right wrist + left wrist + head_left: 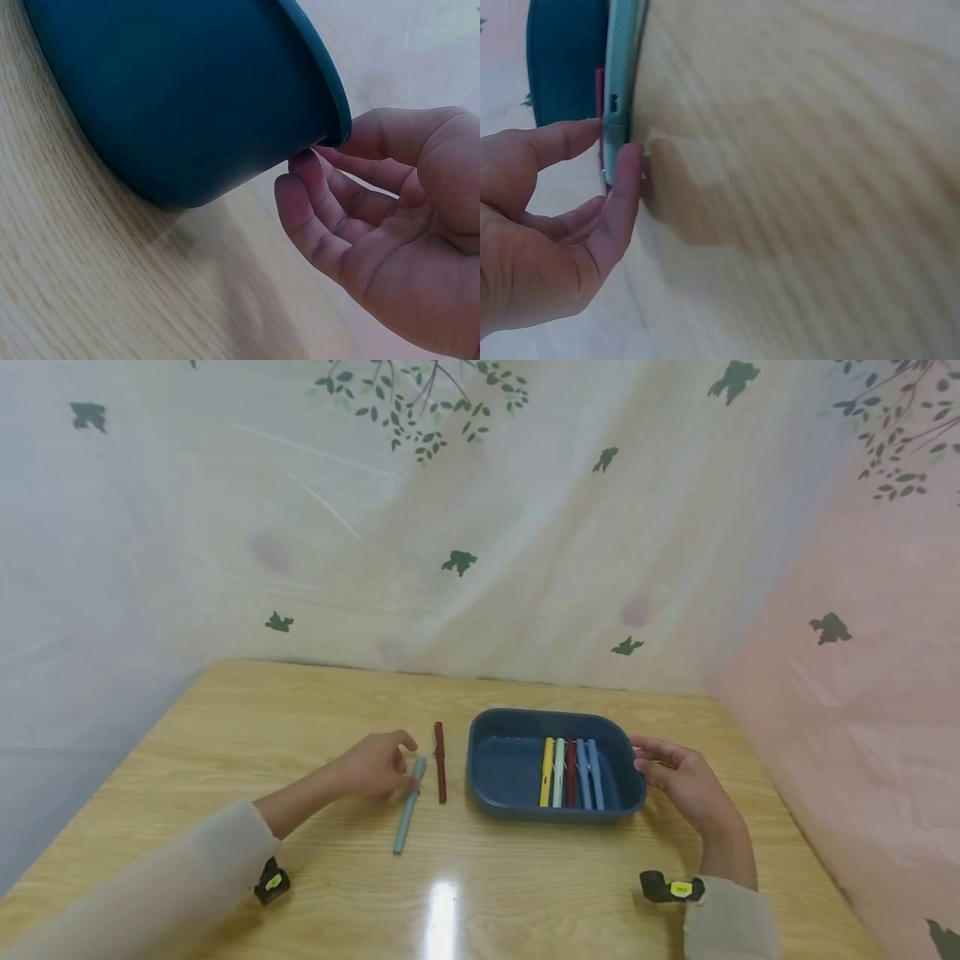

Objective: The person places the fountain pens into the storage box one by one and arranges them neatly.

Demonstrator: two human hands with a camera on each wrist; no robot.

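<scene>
My left hand point(372, 766) pinches the upper end of a teal pen point(406, 821), its thumb and a finger on either side of the barrel in the left wrist view. That pen slants close over the wooden table. A dark red pen point(441, 768) lies just right of it, nearly upright in the head view. Further right is a dark blue rectangular box point(504, 777). Inside its right half, a yellow pen point(547, 772), a pale mint pen point(558, 772), a red pen point(572, 774) and two blue pens point(584, 774) lie side by side. My right hand point(686, 781) holds the box's right rim.
The wooden table point(300, 710) reaches back to a pale curtain point(360, 568) printed with leaves and birds. A pinkish curtain point(847, 727) borders the right side. Dark camera mounts point(272, 882) sit at both wrists, and light reflects off the table's front.
</scene>
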